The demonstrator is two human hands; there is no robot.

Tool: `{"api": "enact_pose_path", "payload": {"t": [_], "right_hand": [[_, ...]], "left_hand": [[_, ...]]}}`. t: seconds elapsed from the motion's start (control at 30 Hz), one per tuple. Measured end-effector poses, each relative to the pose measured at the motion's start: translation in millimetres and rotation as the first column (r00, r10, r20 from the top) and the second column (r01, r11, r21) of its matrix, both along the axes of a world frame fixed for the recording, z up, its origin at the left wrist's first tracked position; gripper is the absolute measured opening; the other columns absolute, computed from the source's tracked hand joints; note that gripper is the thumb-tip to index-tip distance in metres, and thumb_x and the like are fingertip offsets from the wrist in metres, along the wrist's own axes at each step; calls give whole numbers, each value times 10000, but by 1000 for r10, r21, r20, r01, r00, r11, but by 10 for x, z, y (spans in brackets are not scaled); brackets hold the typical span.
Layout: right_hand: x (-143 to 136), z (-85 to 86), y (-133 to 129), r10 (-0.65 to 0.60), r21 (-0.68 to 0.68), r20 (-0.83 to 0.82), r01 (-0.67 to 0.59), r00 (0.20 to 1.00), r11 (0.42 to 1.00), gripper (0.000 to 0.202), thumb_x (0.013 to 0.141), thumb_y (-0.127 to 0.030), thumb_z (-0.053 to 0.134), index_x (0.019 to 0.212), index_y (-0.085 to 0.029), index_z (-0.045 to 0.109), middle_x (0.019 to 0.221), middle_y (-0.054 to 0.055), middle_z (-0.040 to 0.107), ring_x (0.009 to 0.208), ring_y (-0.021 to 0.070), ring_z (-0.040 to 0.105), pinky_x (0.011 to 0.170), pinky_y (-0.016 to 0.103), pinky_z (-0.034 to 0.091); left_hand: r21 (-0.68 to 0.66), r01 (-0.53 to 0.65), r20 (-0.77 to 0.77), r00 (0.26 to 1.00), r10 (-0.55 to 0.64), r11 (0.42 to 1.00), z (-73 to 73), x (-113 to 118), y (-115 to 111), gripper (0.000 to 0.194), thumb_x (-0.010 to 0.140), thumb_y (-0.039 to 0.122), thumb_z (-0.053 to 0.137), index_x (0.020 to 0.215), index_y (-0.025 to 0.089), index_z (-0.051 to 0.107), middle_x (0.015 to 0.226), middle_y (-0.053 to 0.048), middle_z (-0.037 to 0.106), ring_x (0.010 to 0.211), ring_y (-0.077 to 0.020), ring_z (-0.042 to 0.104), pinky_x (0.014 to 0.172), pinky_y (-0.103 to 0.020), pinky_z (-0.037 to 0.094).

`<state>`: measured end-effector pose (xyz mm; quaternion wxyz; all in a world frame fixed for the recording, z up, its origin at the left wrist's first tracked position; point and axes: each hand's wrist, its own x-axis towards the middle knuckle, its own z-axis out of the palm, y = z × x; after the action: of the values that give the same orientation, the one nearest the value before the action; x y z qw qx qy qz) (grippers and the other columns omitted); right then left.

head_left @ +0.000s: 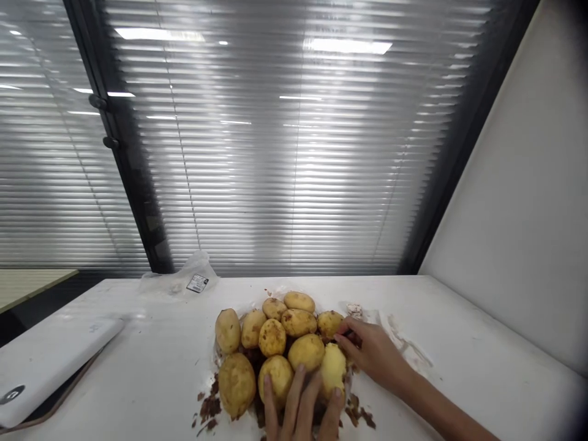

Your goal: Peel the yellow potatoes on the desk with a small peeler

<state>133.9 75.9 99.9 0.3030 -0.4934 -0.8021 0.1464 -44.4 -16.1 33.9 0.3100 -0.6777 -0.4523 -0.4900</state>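
A pile of potatoes (298, 323) sits mid-table on thin clear plastic. My left hand (301, 407) comes in from the bottom edge, fingers spread over the front potatoes, tips touching a whole potato (275, 376) and a partly peeled, paler potato (332, 367). At the pile's right side, my right hand (361, 346) has its thumb and forefinger pinched together beside a brown-spotted potato (329, 323). Whatever is between those fingertips is too small and hidden to make out. Dark peel scraps (210, 407) lie left of the pile, with more scraps (357, 411) at its right.
A clear plastic bag (184, 277) with a printed label lies at the back left. On the left stands a long white device (59, 367) over a dark flat object. Crumpled white tissue (354, 311) is behind my right hand. Window blinds and a white wall border the table.
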Motion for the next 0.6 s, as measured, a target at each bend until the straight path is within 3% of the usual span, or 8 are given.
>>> {"api": "enact_pose_path", "payload": {"t": [0.03,0.13,0.27,0.43,0.6], "right_hand": [[-8,23,-21,-2,30,23,2,1000,1000,218,912,-325,521,794,-201,658,745,41,690,693,220,633,630,319,459],[-10,78,-82,7,80,18,-8,1000,997,303,940,-334,473,794,-194,699,785,64,674,745,231,640,672,343,485],[16,77,-133,23,31,-110,-20,994,999,218,899,-289,512,811,-194,688,808,57,695,761,224,644,702,353,518],[24,104,-153,-115,-181,-341,55,933,982,160,826,-332,578,838,-185,641,717,31,688,616,201,636,564,325,547],[0,317,-277,-175,-159,-388,121,905,980,283,824,-446,611,875,-173,666,638,21,673,546,190,627,555,325,549]], "left_hand": [[-2,4,4,1000,-4,1000,9,-11,-2,414,994,477,300,1085,352,685,1068,-1,708,1211,-219,548,1168,-635,164],[-60,20,-207,978,-32,998,81,-111,-29,439,947,577,364,1188,340,644,1153,-12,678,1221,-247,528,1185,-627,61],[-131,16,-333,941,-59,991,195,-253,-96,431,868,465,522,1275,335,585,1231,-10,636,1229,-264,505,1183,-606,-29],[-199,31,-263,961,-84,980,264,-223,-157,493,800,387,580,1288,325,563,1272,-10,603,1289,-265,433,1188,-565,-50],[-189,70,-184,977,-106,979,326,-146,-192,406,800,375,592,1200,310,611,1232,-6,623,1279,-248,432,1194,-520,-39]]}}
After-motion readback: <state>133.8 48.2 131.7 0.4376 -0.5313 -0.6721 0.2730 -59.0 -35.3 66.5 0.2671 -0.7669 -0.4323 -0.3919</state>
